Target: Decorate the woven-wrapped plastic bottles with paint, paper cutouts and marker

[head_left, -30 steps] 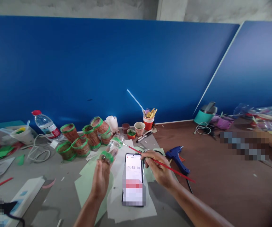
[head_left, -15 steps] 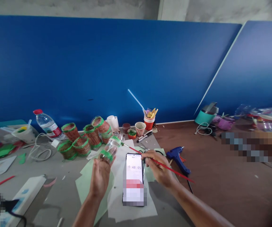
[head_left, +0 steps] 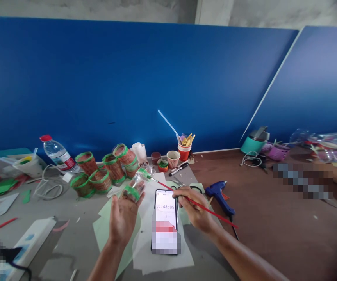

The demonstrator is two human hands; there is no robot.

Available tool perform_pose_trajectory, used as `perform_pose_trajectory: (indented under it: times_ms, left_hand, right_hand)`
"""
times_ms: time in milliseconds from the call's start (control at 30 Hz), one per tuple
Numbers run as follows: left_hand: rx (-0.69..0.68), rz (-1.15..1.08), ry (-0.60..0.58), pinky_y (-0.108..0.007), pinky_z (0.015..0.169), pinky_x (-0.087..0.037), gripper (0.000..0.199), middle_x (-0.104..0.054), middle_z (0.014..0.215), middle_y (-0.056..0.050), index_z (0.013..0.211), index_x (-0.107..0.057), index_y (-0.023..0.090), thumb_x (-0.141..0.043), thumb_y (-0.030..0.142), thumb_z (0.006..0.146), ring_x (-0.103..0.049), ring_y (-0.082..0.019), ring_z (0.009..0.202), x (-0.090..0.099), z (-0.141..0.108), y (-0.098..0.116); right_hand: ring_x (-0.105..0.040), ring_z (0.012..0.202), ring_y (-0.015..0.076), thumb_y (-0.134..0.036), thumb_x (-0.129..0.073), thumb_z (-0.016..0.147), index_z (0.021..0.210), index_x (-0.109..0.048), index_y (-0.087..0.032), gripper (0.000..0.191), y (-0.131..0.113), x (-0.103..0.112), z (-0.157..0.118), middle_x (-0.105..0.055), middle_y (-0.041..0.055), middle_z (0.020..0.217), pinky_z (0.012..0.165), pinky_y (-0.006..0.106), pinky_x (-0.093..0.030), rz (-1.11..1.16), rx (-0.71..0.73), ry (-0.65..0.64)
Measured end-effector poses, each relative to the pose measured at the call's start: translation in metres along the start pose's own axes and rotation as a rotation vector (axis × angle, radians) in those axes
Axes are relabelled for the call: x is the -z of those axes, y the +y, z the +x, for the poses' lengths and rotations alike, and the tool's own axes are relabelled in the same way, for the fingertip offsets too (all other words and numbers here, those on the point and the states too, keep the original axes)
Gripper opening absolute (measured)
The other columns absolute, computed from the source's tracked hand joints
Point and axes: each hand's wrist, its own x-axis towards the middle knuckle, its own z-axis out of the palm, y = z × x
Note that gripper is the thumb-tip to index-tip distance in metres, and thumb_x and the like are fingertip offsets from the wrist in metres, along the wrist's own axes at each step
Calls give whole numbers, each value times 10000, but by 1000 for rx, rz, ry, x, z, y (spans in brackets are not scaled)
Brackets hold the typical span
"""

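- Cradling the bottle [head_left: 137,183] in the left hand [head_left: 123,218], opened slightly wider than a second ago, perhaps for turning.
- Touching, or nearly, the bottle's green upper end with the brush [head_left: 215,214].
- Gripping the brush in the right hand [head_left: 194,205], barely shifted: little apparent progress.

Surface [head_left: 273,230] gray on left, brown on right. On it: white paper [head_left: 141,255], green-rimmed brown cups [head_left: 115,171], red-capped water bottle [head_left: 57,153], blue glue gun [head_left: 218,192], white power strip [head_left: 38,236].

The left hand [head_left: 123,218] holds a clear bottle [head_left: 137,185]. The right hand [head_left: 194,206] holds a brush [head_left: 215,213] near its green band [head_left: 145,173].
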Motion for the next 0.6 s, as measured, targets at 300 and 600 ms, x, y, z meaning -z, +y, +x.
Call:
perform_pose_trajectory:
  times_ms: [300, 600]
  left_hand:
    - [64, -81, 23, -545, 1096, -334, 641, -652, 1230, -165, 1109, -673, 140, -378, 653, 864, -495, -320, 1273, 0, 1, 6]
    - [71, -140, 48, -553, 1060, -377, 609, -666, 1205, -163, 1097, -675, 145, -387, 633, 873, -498, -316, 1272, 5, 4, 11]
  right_hand:
    - [-642, 688, 170, -165, -491, 901, 973, -678, -213, 207, 2, 0, -2, -700, 64, 840, 606, 291, -503, 27, 27, -11]
    - [-646, 709, 178, -176, -503, 891, 914, -685, -208, 186, 0, 0, -1, -696, 55, 794, 610, 283, -508, -10, 0, -3]
